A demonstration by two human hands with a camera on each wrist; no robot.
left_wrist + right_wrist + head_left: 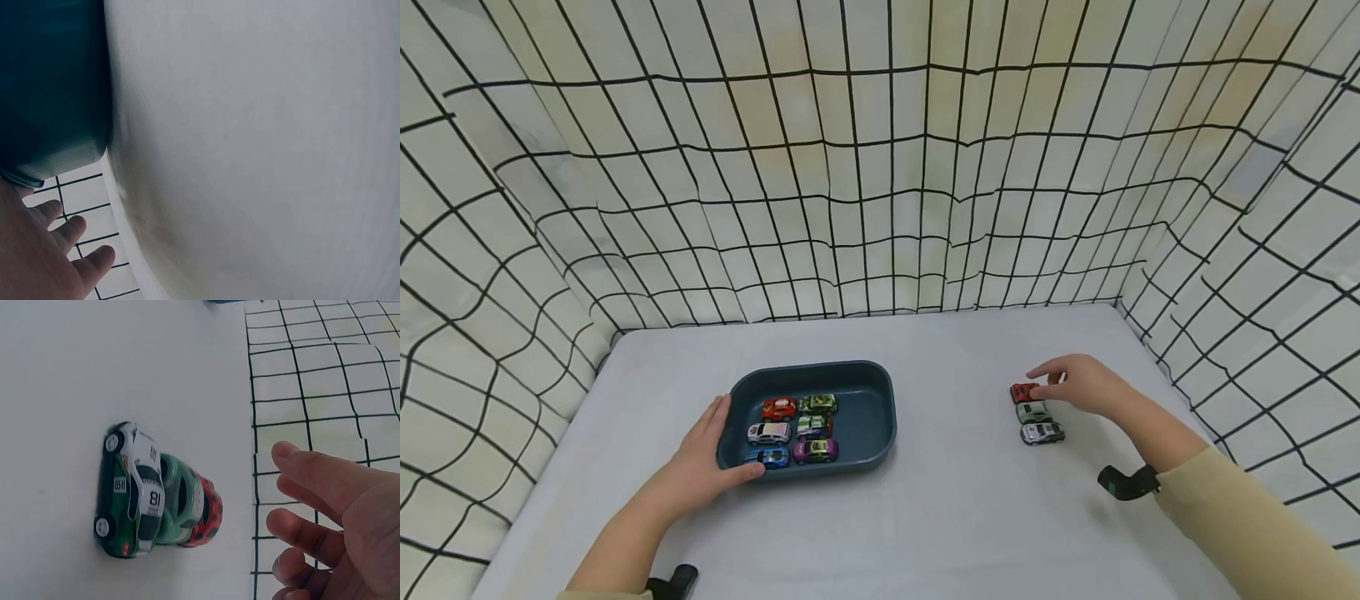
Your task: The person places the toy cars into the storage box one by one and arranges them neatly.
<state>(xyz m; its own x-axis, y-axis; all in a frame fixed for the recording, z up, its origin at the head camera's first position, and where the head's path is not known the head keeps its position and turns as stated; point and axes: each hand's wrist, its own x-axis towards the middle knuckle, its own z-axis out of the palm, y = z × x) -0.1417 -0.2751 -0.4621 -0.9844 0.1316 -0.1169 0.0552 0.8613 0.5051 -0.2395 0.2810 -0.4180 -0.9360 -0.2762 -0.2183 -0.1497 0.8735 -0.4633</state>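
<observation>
My left hand point(700, 458) rests against the left end of a dark blue-green tray point(861, 427), thumb at the front rim and fingers extended along the outside. In the left wrist view those fingers point(69, 234) are spread beside the tray wall. Several toy cars stand inside the tray, among them a purple car point(816, 451) and a blue car point(768, 457). On the right, my right hand point(1081, 385) hovers over a red toy car point(1021, 392) with black spots, its fingers loosely bent and holding nothing. A light green car point(1033, 412) and a white-and-dark-green car point(139, 494) stand beside it in a row.
White cloth covers the table point(955, 500). Behind it and at both sides rises a black grid net point(880, 167) over pale fabric. A black wrist strap piece point(1129, 482) sticks out by the right sleeve point(1247, 525).
</observation>
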